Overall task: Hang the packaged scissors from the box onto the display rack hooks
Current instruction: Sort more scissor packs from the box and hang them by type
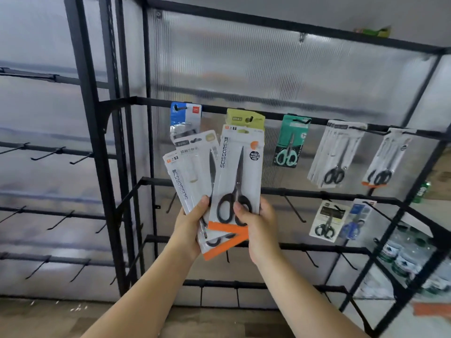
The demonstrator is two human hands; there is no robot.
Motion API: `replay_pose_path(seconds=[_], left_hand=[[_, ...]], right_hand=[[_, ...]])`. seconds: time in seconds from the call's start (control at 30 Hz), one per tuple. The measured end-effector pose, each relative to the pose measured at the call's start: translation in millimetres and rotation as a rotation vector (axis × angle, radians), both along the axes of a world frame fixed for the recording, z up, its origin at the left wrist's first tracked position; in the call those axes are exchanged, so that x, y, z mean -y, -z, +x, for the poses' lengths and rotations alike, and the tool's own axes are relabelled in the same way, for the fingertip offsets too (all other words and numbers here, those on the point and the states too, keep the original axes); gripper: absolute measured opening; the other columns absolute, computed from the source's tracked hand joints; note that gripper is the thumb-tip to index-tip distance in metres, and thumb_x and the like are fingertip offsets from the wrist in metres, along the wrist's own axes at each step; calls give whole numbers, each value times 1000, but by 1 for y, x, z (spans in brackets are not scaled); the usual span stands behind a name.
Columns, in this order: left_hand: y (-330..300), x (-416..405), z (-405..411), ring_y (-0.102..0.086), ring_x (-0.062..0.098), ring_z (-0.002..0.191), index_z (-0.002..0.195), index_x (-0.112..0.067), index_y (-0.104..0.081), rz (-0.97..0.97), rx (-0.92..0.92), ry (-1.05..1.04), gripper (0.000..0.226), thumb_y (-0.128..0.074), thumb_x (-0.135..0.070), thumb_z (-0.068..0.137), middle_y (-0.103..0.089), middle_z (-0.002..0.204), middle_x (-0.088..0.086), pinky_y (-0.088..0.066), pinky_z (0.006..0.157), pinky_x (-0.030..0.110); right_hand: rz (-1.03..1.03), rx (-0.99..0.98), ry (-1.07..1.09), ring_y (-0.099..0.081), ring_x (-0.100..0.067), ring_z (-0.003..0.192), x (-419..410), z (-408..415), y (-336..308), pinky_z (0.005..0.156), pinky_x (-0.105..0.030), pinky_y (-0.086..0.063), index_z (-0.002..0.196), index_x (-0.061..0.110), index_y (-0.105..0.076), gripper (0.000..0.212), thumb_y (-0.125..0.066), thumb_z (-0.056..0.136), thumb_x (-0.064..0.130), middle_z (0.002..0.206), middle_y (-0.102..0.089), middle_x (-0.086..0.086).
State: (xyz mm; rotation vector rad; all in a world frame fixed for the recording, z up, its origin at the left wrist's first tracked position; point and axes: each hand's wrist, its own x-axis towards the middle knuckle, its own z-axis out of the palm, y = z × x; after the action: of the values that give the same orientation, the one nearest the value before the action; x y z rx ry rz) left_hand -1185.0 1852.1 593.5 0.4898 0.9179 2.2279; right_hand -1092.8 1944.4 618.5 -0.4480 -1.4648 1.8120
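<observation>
Where packs (192, 176) fan out, right hand (258, 228) hides handles.

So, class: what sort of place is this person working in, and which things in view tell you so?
Probably a shop's stationery aisle, or a mock-up of one. A black display rack carries rows of hooks, packaged scissors such as the green-handled pair hang from them, and bottled water is stocked on shelves to the right.

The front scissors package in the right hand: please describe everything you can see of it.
The front scissors package is a long white card under clear plastic, with an orange strip at the bottom and "SCISSORS" printed along one side. Black-handled scissors sit inside, blades up. It stands almost upright before the rack, unhung. The right hand pinches its lower end; it overlaps the packs behind.
</observation>
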Motion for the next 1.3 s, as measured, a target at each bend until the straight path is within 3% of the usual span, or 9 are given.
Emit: replay_pose_path(seconds=[0.07, 0.13, 0.27, 0.47, 0.63, 0.93, 1.07, 1.17, 1.3], left_hand=[[6, -13, 7, -62, 40, 103, 134, -4, -49, -25, 17, 37, 71, -74, -27, 71, -60, 123, 27, -58, 77, 46], [9, -30, 17, -64, 39, 99, 133, -3, -50, -65, 16, 61, 62, -65, -19, 75, -61, 120, 26, -58, 76, 45], [11, -71, 41, -69, 35, 89, 128, -2, -53, -117, 31, 96, 63, -71, -14, 69, -66, 112, 24, -57, 66, 40], [10, -134, 81, -72, 32, 84, 117, -5, -58, -142, 20, 139, 58, -76, -16, 63, -73, 98, 17, -57, 62, 39], [3, -193, 121, -72, 32, 85, 115, -7, -60, -159, -24, 168, 60, -79, -19, 60, -73, 98, 15, -57, 62, 40], [-17, -317, 193, -71, 32, 85, 118, -8, -59, -169, -7, 109, 68, -80, -21, 55, -73, 97, 14, -57, 72, 52], [-21, -361, 216, -72, 31, 83, 119, -10, -58, -173, -10, 88, 71, -81, -23, 53, -74, 95, 12, -56, 73, 53], [-22, -384, 229, -71, 34, 87, 119, -10, -59, -166, 11, 85, 71, -82, -22, 52, -73, 98, 15, -54, 78, 60], [-20, -403, 237, -72, 30, 80, 117, -8, -60, -182, 18, 62, 67, -79, -22, 55, -74, 94, 14, -58, 63, 43]], right_hand=[[-40, -6, 41, -69, -32, 90, -12, 14, 8, 81, -46, -55, 98, 11, -65, 23, -64, 81, -6, 95, -72, -13], [-44, -13, 80, -70, -27, 87, -26, 31, 15, 73, -38, -56, 96, 14, -67, 24, -65, 81, -5, 91, -73, -9], [-32, -23, 163, -71, -24, 84, -57, 69, 19, 66, -28, -56, 100, 10, -67, 25, -63, 81, -5, 90, -74, -8], [-15, 28, 327, -70, -14, 84, -115, 132, 13, 72, -24, -51, 99, 10, -68, 25, -68, 78, -3, 88, -74, -1], [-46, 33, 416, -69, -22, 84, -172, 181, 9, 84, -37, -53, 90, 10, -70, 19, -71, 75, -2, 82, -74, -4], [-11, 1, 498, -68, -18, 72, -316, 268, -12, 80, -38, -52, 81, 14, -69, 21, -68, 75, -6, 70, -72, 2], [64, -17, 474, -69, -22, 78, -376, 300, -28, 72, -33, -54, 91, 14, -68, 25, -67, 75, -5, 80, -73, -3], [156, -20, 404, -66, -24, 98, -409, 313, -38, 83, -34, -55, 121, 16, -60, 53, -66, 75, -10, 110, -68, -7], [190, -69, 323, -63, -13, 108, -435, 317, -38, 81, -21, -54, 140, 23, -42, 78, -63, 75, -15, 124, -63, 0]])
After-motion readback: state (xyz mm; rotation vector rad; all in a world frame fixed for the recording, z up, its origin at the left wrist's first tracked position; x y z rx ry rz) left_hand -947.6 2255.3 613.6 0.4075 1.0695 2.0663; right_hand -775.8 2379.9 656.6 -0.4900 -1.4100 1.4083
